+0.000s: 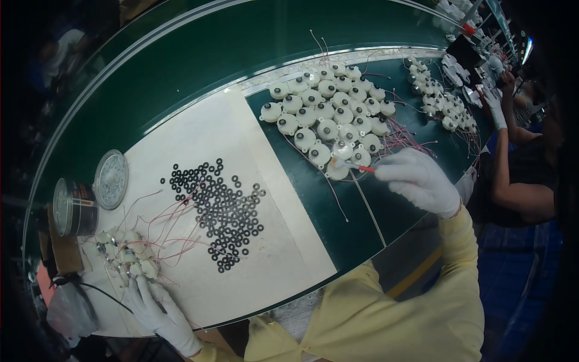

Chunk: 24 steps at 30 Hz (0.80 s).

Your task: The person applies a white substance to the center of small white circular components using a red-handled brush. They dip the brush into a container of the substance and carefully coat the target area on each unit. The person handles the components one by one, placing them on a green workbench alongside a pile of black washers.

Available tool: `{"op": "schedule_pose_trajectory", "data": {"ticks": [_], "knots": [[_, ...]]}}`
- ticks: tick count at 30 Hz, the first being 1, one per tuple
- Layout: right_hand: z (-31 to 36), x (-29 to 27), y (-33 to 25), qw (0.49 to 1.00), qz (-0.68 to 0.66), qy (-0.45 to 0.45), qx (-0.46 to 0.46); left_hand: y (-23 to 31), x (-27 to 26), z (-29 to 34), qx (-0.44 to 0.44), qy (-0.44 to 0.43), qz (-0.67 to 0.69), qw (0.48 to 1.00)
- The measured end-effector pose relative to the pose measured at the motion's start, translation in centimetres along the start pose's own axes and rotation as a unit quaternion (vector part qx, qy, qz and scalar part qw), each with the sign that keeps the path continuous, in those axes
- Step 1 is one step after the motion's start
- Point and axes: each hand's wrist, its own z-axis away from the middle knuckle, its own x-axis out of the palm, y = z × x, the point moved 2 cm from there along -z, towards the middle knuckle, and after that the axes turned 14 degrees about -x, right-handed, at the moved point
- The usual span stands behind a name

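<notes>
My right hand (416, 180), in a white glove, grips a small brush (367, 169) with a red handle. Its pale tip is over the near edge of a dense group of round white motors (327, 130) with dark shafts and thin pink wires. At the lower left my left hand (158, 311), also gloved, lies with fingers stretched toward a loose heap of similar white motors (128, 253). Its fingertips reach the heap's near edge; whether they touch a motor I cannot tell. Between the hands, many small black rings (226, 208) are spread on a white sheet (283, 241).
An open tin (75, 208) and its round lid (112, 180) stand at the left. Beside them are a cardboard box (63, 247), a clear plastic bag (71, 311) and a black cable (108, 294). More motors (443, 99) lie far right, near a co-worker's gloved hand (494, 105).
</notes>
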Motion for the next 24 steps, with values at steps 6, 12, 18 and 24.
{"op": "schedule_pose_trajectory", "data": {"ticks": [6, 12, 18, 24], "knots": [[0.8, 0.1, 0.0, 1.0, -0.018, 0.003, 0.017, -0.7, 0.2, 0.5, 0.003, 0.003, -0.002, 1.0], [1.5, -0.5, -0.3, 1.0, -0.007, 0.009, 0.021, -0.8, 0.4, 0.5, -0.006, -0.001, -0.009, 1.0], [1.1, -0.6, -0.2, 0.999, 0.001, 0.031, 0.012, -0.4, 0.2, 0.4, -0.016, -0.006, 0.001, 1.0], [-0.2, -1.1, 0.2, 0.993, -0.044, 0.088, 0.062, -0.2, 0.1, 0.3, -0.013, -0.005, -0.005, 1.0]]}}
